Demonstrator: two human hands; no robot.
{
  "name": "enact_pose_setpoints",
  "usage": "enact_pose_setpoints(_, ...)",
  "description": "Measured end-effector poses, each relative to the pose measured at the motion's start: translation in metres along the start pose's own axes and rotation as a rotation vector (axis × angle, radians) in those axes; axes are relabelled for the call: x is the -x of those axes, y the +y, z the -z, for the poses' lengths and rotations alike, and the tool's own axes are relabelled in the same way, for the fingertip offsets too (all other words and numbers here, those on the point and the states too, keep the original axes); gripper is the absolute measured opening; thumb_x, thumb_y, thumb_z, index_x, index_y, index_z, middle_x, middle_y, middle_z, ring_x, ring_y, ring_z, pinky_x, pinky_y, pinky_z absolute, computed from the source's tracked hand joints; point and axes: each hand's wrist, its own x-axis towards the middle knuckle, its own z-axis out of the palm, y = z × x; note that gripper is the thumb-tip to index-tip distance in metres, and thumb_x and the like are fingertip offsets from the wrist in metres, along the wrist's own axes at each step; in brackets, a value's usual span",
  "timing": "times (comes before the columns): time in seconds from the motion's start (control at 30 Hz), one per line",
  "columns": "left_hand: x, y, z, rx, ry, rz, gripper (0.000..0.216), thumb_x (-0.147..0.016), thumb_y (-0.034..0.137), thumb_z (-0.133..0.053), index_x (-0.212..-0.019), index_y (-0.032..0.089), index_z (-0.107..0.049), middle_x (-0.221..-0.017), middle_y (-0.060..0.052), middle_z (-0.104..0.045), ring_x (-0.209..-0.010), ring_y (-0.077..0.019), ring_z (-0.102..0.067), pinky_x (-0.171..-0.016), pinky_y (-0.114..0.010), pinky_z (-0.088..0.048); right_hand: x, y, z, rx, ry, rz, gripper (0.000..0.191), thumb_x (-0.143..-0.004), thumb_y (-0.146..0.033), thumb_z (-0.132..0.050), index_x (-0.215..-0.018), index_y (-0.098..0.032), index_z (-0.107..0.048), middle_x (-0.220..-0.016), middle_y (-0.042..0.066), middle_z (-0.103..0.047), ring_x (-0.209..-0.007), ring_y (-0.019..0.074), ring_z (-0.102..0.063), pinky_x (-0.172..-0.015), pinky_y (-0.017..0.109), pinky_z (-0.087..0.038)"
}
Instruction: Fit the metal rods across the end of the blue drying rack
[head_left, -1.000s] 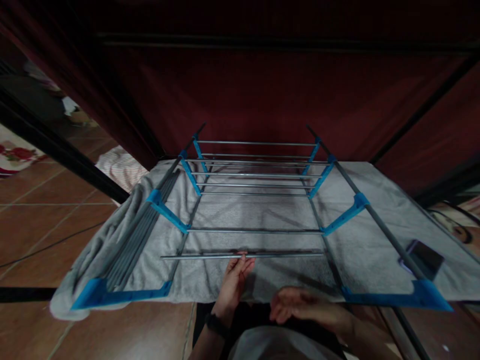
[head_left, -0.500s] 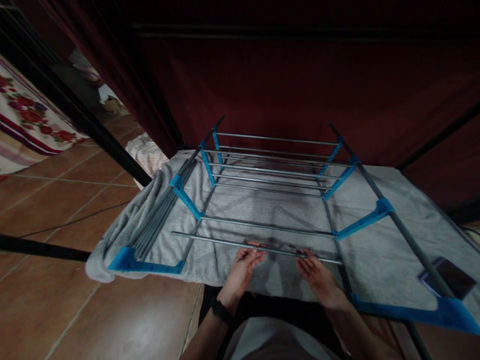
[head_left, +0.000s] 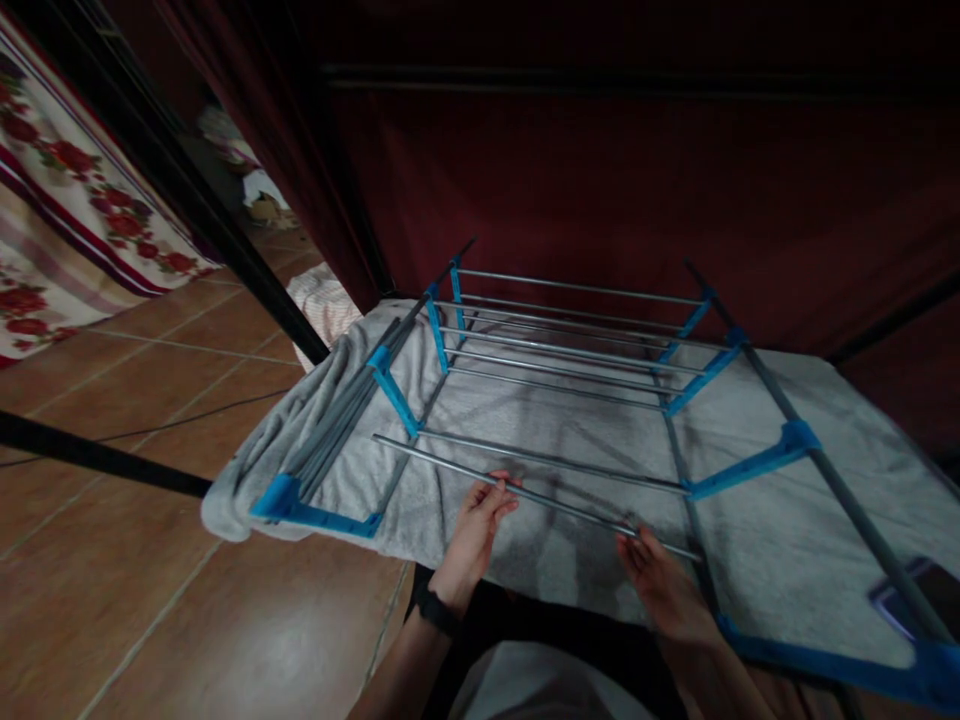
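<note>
Noted at far left: floral cloth (head_left: 112, 210), left of a slanting black bar (head_left: 217, 225). Next, on a grey blanket (head_left: 427, 500): bundle of grey rods (head_left: 337, 430) along the left side of a blue-jointed rack frame (head_left: 750, 468). Centre: loose metal rod (head_left: 435, 459) lying crosswise at the near part of the frame, left end extending past the lower left rail. Grip of left hand (head_left: 474, 532), below a dark wristband (head_left: 437, 607): pinched around the rod near mid-length. Grip of right hand (head_left: 661, 588): fingers closed on the rod towards its right end. Contact between that end and the lower right rail (head_left: 679, 465): cannot be determined. Far right: phone (head_left: 941, 585), partly behind the upper rail.
</note>
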Motion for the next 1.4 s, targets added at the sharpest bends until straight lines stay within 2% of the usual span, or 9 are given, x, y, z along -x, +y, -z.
enact_pose_setpoints(0.27, 0.010, 0.011, -0.020, -0.066, -0.042, -0.094, 0.041, -0.071, 0.043, -0.088, -0.100, 0.019, -0.073, -0.094, -0.009, -0.075, -0.096, -0.0241, -0.069, -0.084, -0.033, -0.051, 0.001, 0.008, 0.011, -0.039, 0.041, -0.073, 0.006, -0.085, -0.021, -0.069, -0.080, -0.024, -0.069, -0.081, 0.001, -0.073, -0.080, 0.0160, -0.074, -0.082, 0.031, -0.064)
enact_pose_setpoints(0.47, 0.021, 0.023, -0.041, -0.176, -0.096, -0.178, 0.035, -0.077, 0.041, -0.082, -0.103, 0.020, -0.071, -0.094, -0.008, -0.075, -0.093, -0.0241, -0.069, -0.085, -0.035, -0.050, 0.010, 0.011, 0.008, -0.005, 0.011, -0.127, 0.007, -0.083, -0.022, -0.066, -0.077, -0.025, -0.066, -0.079, 0.001, -0.074, -0.076, 0.0173, -0.074, -0.071, 0.030, -0.064)
enact_pose_setpoints(0.57, 0.028, 0.025, -0.053, -0.155, -0.111, -0.171, 0.039, -0.076, 0.038, -0.083, -0.108, 0.022, -0.067, -0.091, -0.006, -0.075, -0.091, -0.0242, -0.069, -0.086, -0.035, -0.049, 0.025, 0.009, -0.006, -0.066, -0.053, -0.168, 0.006, -0.083, -0.021, -0.066, -0.079, -0.024, -0.069, -0.083, 0.003, -0.076, -0.080, 0.0166, -0.075, -0.074, 0.027, -0.063)
enact_pose_setpoints(0.7, 0.037, 0.018, -0.065, -0.181, -0.173, -0.223, 0.052, -0.078, 0.036, -0.082, -0.124, 0.025, -0.059, -0.091, -0.004, -0.074, -0.090, -0.0229, -0.069, -0.087, -0.034, -0.048, 0.054, 0.010, -0.043, -0.121, -0.208, -0.327, 0.010, -0.089, -0.025, -0.066, -0.082, -0.021, -0.072, -0.084, 0.004, -0.077, -0.078, 0.0141, -0.074, -0.075, 0.024, -0.061)
enact_pose_setpoints(0.83, 0.042, 0.019, -0.069, -0.323, -0.246, -0.343, 0.056, -0.090, 0.040, -0.070, -0.139, 0.022, -0.049, -0.085, -0.001, -0.068, -0.084, -0.0192, -0.065, -0.086, -0.032, -0.048, 0.081, 0.016, -0.077, -0.067, -0.393, -0.472, 0.020, -0.092, -0.036, -0.068, -0.090, -0.016, -0.072, -0.089, 0.007, -0.078, -0.074, 0.0140, -0.073, -0.072, 0.025, -0.059)
enact_pose_setpoints(0.93, 0.042, 0.035, -0.066, -0.471, -0.241, -0.488, 0.054, -0.100, 0.041, -0.056, -0.148, 0.022, -0.040, -0.084, 0.001, -0.062, -0.081, -0.0163, -0.061, -0.083, -0.031, -0.048, 0.093, 0.018, -0.087, 0.035, -0.495, -0.539, 0.024, -0.092, -0.039, -0.068, -0.091, -0.015, -0.071, -0.086, 0.008, -0.078, -0.069, 0.0149, -0.071, -0.064, 0.026, -0.055)
enact_pose_setpoints(1.13, 0.039, 0.070, -0.055, -0.847, -0.172, -0.684, 0.052, -0.103, 0.033, -0.048, -0.153, 0.024, -0.035, -0.089, 0.000, -0.064, -0.080, -0.0146, -0.062, -0.075, -0.028, -0.050, 0.090, 0.014, -0.085, 0.071, -0.503, -0.420, 0.014, -0.084, -0.029, -0.077, -0.091, -0.018, -0.071, -0.087, 0.005, -0.076, -0.074, 0.0145, -0.070, -0.070, 0.026, -0.053)
enact_pose_setpoints(1.27, 0.034, 0.071, -0.050, -1.013, -0.164, -0.841, 0.045, -0.103, 0.026, -0.045, -0.148, 0.021, -0.043, -0.113, -0.008, -0.070, -0.096, -0.0170, -0.068, -0.086, -0.030, -0.054, 0.080, 0.010, -0.081, 0.061, -0.433, -0.357, 0.020, -0.073, -0.026, -0.084, -0.087, -0.018, -0.072, -0.083, 0.004, -0.075, -0.071, 0.0138, -0.068, -0.067, 0.025, -0.052)
enact_pose_setpoints(1.4, 0.026, 0.065, -0.046, -1.123, -0.194, -0.962, 0.037, -0.103, 0.021, -0.045, -0.139, 0.020, -0.053, -0.126, -0.011, -0.071, -0.112, -0.0200, -0.069, -0.094, -0.033, -0.055, 0.073, 0.008, -0.076, 0.052, -0.399, -0.314, 0.019, -0.074, -0.024, -0.083, -0.089, -0.019, -0.073, -0.085, 0.004, -0.075, -0.073, 0.0138, -0.069, -0.067, 0.025, -0.053)
